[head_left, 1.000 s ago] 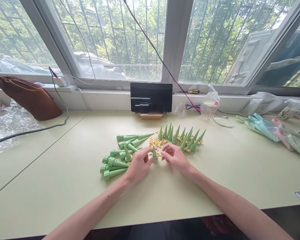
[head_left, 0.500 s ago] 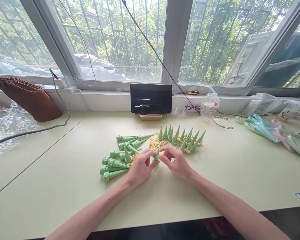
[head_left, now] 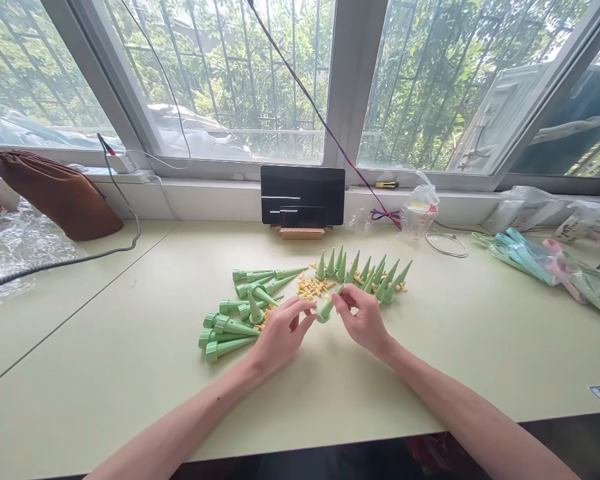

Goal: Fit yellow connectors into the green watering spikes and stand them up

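Observation:
A green plastic plant-watering spike leans with its wide base toward the lower left and its tip to the upper right. My right hand pinches it near the tapered end. Just left of the base is my left hand, thumb and forefinger apart with nothing visible between them; whether a fingertip touches the base I cannot tell. Small yellow plastic pieces lie in a heap beyond both hands. Several green spikes lie to the left, one standing upright among them. More green spikes stand in a cluster behind my right hand.
A black tablet on a stand is at the back of the pale table. Behind to the right are a bagged cup, a coiled white cable and plastic-wrapped items. A brown pouch and black cable occupy the left.
The spike has gone from upright between both hands to tilted, its tip swung right in my right hand. My left fingers have come away from its body.

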Action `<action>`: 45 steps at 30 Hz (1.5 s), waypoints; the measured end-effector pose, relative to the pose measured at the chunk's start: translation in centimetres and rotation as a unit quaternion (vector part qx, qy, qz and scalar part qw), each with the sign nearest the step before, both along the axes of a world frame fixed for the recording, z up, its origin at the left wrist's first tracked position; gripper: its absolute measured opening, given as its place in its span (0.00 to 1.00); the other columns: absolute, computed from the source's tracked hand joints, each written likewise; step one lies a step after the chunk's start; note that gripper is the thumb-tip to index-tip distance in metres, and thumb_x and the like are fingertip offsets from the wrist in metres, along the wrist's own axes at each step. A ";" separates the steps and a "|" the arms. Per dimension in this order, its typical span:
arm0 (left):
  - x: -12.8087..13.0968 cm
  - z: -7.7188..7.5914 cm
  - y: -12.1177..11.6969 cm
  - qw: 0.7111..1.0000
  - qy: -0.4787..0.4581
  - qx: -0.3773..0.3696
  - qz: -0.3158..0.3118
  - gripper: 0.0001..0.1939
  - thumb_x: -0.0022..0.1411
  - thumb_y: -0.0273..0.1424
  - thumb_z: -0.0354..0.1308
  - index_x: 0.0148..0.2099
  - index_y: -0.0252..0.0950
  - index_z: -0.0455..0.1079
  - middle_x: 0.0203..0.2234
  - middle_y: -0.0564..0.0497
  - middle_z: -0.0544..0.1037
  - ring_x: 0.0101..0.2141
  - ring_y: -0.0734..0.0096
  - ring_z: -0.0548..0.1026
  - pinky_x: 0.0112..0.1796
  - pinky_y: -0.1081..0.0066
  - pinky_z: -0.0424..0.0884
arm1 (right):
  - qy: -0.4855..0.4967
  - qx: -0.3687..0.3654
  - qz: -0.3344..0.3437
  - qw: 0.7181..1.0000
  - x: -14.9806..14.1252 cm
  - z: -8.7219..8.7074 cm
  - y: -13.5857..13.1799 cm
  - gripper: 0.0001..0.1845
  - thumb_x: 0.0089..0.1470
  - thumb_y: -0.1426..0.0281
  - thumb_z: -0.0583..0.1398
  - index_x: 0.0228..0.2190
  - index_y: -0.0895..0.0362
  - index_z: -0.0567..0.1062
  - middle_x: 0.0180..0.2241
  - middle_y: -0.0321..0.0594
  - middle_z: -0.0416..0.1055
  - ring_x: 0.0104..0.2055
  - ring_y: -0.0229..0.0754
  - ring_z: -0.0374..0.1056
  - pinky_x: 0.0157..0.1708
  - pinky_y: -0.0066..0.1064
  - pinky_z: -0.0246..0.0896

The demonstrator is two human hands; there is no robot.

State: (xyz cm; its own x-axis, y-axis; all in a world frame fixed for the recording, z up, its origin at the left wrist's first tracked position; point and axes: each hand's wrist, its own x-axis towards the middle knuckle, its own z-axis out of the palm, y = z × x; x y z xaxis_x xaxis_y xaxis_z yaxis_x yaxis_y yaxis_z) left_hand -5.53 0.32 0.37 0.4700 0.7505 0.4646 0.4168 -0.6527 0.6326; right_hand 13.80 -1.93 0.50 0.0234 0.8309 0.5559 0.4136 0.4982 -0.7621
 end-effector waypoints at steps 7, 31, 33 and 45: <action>-0.2 0.1 0.3 1.000 -0.007 0.002 0.031 0.10 0.69 0.30 0.49 0.44 0.36 0.73 0.18 0.59 0.67 0.19 0.79 0.60 0.26 0.76 0.60 | -0.037 0.056 -0.114 0.991 1.1 -0.4 1.0 0.17 0.64 0.65 0.55 0.24 0.55 0.62 0.20 0.32 0.57 0.22 0.35 0.53 0.23 0.27 0.52; -0.2 0.2 0.5 0.996 0.049 -0.039 0.063 0.09 0.64 0.28 0.52 0.47 0.39 0.68 0.44 0.52 0.73 0.21 0.79 0.66 0.32 0.71 0.68 | -0.087 -0.005 -0.096 0.992 1.8 -1.1 2.1 0.09 0.64 0.65 0.54 0.37 0.57 0.71 0.23 0.33 0.65 0.22 0.37 0.60 0.26 0.29 0.56; -0.2 0.1 0.6 0.994 0.070 -0.042 0.067 0.09 0.64 0.28 0.52 0.47 0.39 0.68 0.44 0.52 0.73 0.21 0.79 0.66 0.33 0.70 0.68 | -0.058 -0.010 -0.094 0.994 1.6 -0.8 1.9 0.10 0.64 0.65 0.54 0.43 0.57 0.69 0.24 0.32 0.66 0.22 0.36 0.61 0.26 0.28 0.57; -0.2 -0.7 0.8 0.987 0.139 -0.028 0.076 0.10 0.66 0.30 0.50 0.46 0.39 0.71 0.42 0.50 0.73 0.23 0.75 0.68 0.35 0.68 0.70 | 0.041 0.065 -0.070 0.995 1.1 -0.6 1.0 0.11 0.66 0.64 0.52 0.31 0.54 0.64 0.24 0.33 0.64 0.20 0.34 0.61 0.21 0.26 0.57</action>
State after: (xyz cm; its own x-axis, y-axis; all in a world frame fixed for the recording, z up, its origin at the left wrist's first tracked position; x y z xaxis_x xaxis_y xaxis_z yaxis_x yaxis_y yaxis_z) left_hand -5.73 1.15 -0.30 0.4529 0.8431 0.2899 0.6698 -0.5363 0.5136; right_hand 14.87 -0.93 -0.14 0.1837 0.7379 0.6495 0.4246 0.5363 -0.7294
